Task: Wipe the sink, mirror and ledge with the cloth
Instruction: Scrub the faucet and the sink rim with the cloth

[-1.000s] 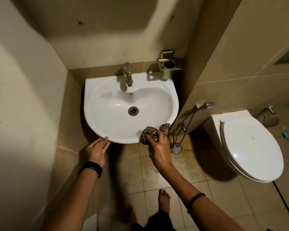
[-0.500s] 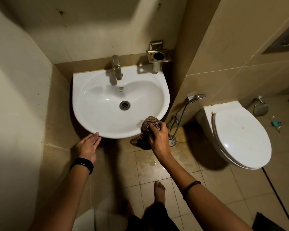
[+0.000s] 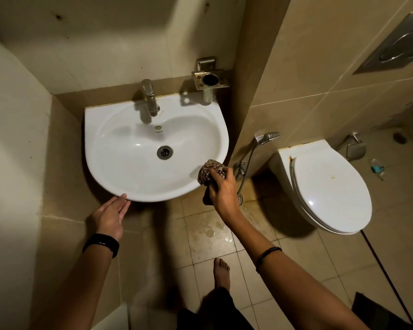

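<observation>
A white wall-hung sink (image 3: 119, 129) with a chrome tap (image 3: 149, 97) and a metal drain (image 3: 164, 152) fills the upper middle of the head view. My right hand (image 3: 223, 191) grips a bunched brown patterned cloth (image 3: 208, 172) against the sink's front right rim. My left hand (image 3: 112, 214) lies flat with straight fingers, its fingertips touching the underside of the front left rim. A narrow tiled ledge (image 3: 100, 97) runs behind the sink. No mirror is in view.
A metal holder (image 3: 210, 78) hangs on the wall right of the tap. A spray hose (image 3: 265, 136) hangs beside a white toilet (image 3: 329, 186) with its lid down. A flush plate (image 3: 396, 47) is up right. My bare foot (image 3: 221, 272) stands on the wet tiled floor.
My right hand has slid the cloth along the sink's front rim toward the right side. The left hand stays at the front left rim. The camera view shifted.
</observation>
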